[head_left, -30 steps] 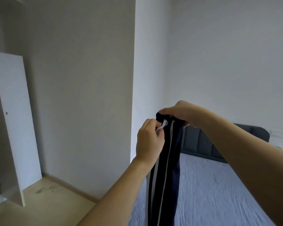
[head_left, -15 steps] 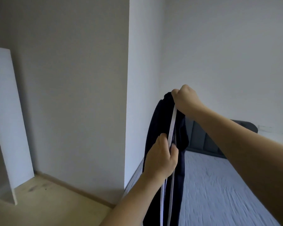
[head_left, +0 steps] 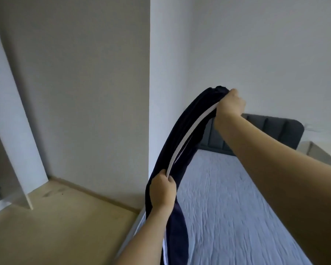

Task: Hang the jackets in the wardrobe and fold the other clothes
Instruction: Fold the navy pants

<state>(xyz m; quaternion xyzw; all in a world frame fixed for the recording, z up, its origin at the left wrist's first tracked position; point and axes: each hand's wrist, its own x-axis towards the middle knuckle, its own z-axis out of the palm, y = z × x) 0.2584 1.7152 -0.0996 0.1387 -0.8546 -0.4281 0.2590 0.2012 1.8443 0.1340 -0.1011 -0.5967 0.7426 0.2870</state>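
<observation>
One dark navy garment (head_left: 187, 131) is in play, bunched lengthwise into a thick rope and held up in the air above the left edge of the bed (head_left: 227, 197). It is the only piece of clothing in view. A white stripe (head_left: 189, 136) runs along the stretch between the two hands, with a second thin white line just beside it lower down, and more white striping shows near the bottom of the frame where the cloth hangs down past the left forearm.

Two hands hold it. The right hand (head_left: 229, 107) is the higher and farther one, its fingers (head_left: 234, 92) curled round the top end of the bundle, where the fabric bulges out just beyond the knuckles. The left hand (head_left: 163, 190) is lower and nearer, its fingers wrapped round the middle of the same bundle, the thumb pressed against the white stripe. The cloth arcs in a curve from one grip to the other.

The bed carries one pale blue-grey wrinkled sheet and has one dark grey padded headboard (head_left: 271, 131) against the far wall. One white board (head_left: 13, 121) leans at the left, standing on the light wooden floor (head_left: 55, 226). A pale boxy object (head_left: 315, 153) sits beside the headboard at the right; what it is cannot be told.

No brand, label or readable writing shows on anything.
</observation>
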